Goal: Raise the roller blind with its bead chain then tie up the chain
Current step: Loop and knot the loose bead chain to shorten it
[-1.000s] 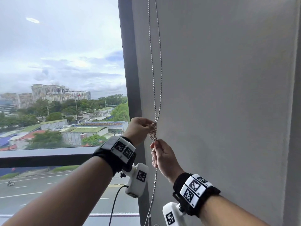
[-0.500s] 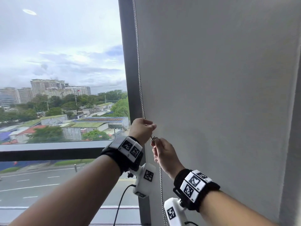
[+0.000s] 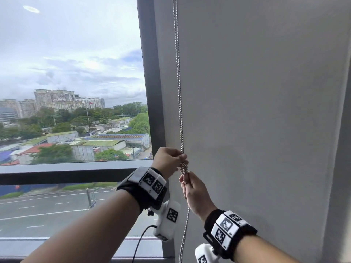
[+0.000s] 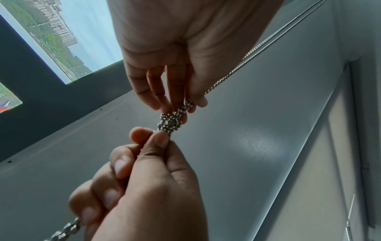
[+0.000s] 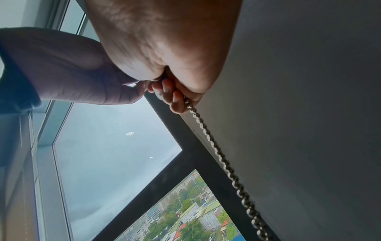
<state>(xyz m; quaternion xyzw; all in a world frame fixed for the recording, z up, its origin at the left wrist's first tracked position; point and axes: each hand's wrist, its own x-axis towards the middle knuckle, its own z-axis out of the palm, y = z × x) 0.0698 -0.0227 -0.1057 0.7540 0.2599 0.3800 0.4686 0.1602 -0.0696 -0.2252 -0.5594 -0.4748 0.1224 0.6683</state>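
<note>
A silver bead chain (image 3: 178,82) hangs as two close strands down the grey wall beside the window frame. It bunches into a tight knot (image 3: 183,168) (image 4: 170,122). My left hand (image 3: 180,158) (image 4: 181,106) pinches the chain at the knot's top. My right hand (image 3: 182,179) (image 4: 154,134) pinches it just under the knot, with the other fingers curled round the strand; in the right wrist view my right hand (image 5: 177,101) grips the chain (image 5: 226,166), which trails away below. The blind itself is out of view above.
A dark window frame post (image 3: 152,92) stands just left of the chain, with a horizontal rail (image 3: 66,173) below the glass. The grey wall (image 3: 256,111) fills the right side. A black cable (image 3: 140,242) hangs from the left wrist camera.
A second ago the two strands above the knot stood apart as a loop; now they run close together and straight. Both hands keep their hold on either side of the knot.
</note>
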